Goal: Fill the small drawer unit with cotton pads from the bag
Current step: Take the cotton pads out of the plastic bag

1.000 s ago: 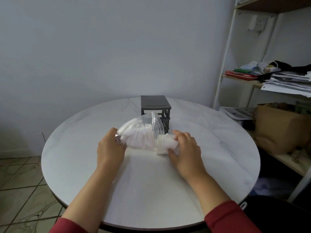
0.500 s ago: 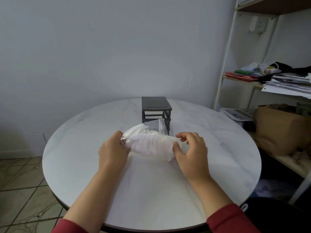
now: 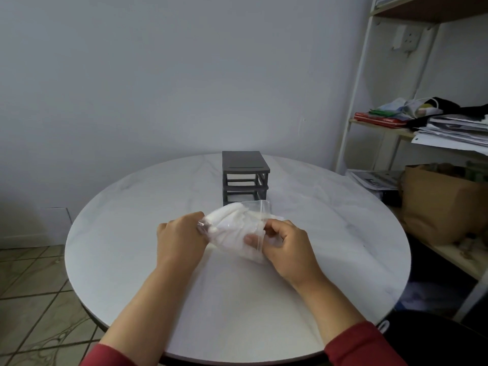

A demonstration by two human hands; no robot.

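A clear plastic bag (image 3: 232, 228) stuffed with white cotton pads is held just above the round white table (image 3: 132, 247), in front of me. My left hand (image 3: 179, 237) grips its left end. My right hand (image 3: 287, 245) pinches the plastic at the right end, thumb against the film. Behind the bag stands a small dark grey drawer unit (image 3: 244, 177); its frame shows open slots, and its lower front is hidden by the bag.
A white shelf rack (image 3: 353, 101) stands to the right with stacked papers (image 3: 454, 130) and a brown paper bag (image 3: 441, 202). Tiled floor (image 3: 31, 286) lies to the left, and a plain wall rises behind the table.
The bag has tipped down and flattened, uncovering more of the drawer unit. My right hand moved from cupping the bag's end to pinching the plastic. The left hand kept its grip.
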